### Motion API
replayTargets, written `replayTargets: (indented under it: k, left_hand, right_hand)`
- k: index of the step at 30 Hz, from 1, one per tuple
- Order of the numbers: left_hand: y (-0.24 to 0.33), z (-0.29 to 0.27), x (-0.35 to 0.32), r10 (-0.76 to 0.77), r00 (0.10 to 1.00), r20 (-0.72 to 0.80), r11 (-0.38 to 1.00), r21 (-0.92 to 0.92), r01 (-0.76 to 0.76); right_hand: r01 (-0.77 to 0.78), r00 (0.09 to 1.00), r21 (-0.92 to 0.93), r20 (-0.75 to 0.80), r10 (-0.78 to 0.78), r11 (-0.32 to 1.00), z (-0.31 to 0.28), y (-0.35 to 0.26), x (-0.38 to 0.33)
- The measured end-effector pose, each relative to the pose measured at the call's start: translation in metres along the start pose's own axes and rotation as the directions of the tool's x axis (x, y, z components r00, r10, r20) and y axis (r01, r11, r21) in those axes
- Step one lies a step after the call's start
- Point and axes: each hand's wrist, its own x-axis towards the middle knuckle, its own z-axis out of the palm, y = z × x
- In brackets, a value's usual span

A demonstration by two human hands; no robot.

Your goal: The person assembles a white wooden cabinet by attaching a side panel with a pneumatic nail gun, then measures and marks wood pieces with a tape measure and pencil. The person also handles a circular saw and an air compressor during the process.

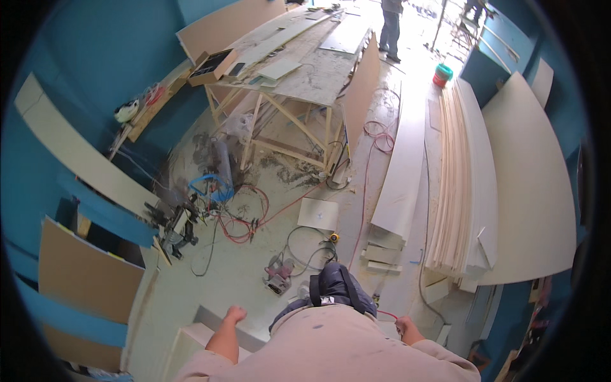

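Note:
My left hand [236, 314] hangs beside my body with its fingers curled closed, and nothing shows in it. Under it is a pale box-like piece [200, 332]. On my other side, my right hand [403, 325] is closed, and a thin red hose [386, 313] runs out from behind my body to its fingers. Whatever else that hand might hold is hidden. On the floor in front of my feet sit a dull red power tool [278, 275] with a black cord and a yellow tape measure [334, 238].
Ahead stands a wood-framed worktable [305, 83] with boards on it. Long white panels [404, 159] and stacked strips [449, 184] lie to the right. A saw [178, 229] and coiled red hoses [245, 219] are at left. Another person [391, 28] stands far ahead near a bucket [442, 75].

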Motion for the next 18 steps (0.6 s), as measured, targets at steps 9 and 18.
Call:
replayTargets:
  k: [9,18]
  left_hand:
    - [0.242,-0.185,0.154,0.309,0.95,-0.051,0.923,-0.224,-0.312]
    - [0.306,-0.261,0.297,0.39,0.841,0.374,0.884,0.104,-0.456]
  right_hand:
    - [-0.077,0.991,0.004,0.112,0.076,0.997,0.083,-0.153,0.036]
    - [-0.112,0.988,0.09,0.117,0.101,0.99,0.082,-0.338,0.207]
